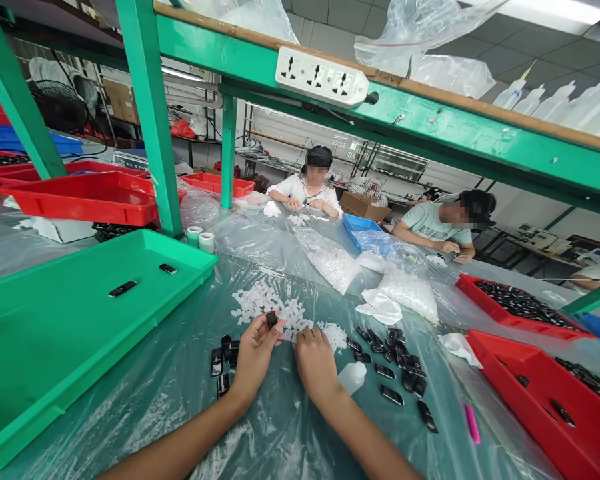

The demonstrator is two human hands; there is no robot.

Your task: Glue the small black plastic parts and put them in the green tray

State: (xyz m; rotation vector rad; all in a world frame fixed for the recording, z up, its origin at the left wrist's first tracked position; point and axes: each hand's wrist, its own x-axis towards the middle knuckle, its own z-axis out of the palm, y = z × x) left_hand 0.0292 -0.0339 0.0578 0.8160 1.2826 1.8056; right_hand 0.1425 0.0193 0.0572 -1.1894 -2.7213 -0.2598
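My left hand (254, 357) pinches a small black plastic part (271, 319) between thumb and fingertips, above a scatter of tiny white pieces (275, 312) on the plastic-covered table. My right hand (315, 360) rests knuckles up beside it, fingers curled down at the white pieces; what it grips is hidden. A few more black parts (223, 360) lie left of my left hand. A larger group of black parts (395, 363) lies to the right. A small white bottle (353, 377) lies next to my right wrist.
A green tray (40, 333) with two black parts sits at left. Red trays (540, 393) of black parts stand at right, a pink pen (473, 424) near them. Bags of white pieces (333, 260) lie further back. Two people work across the table.
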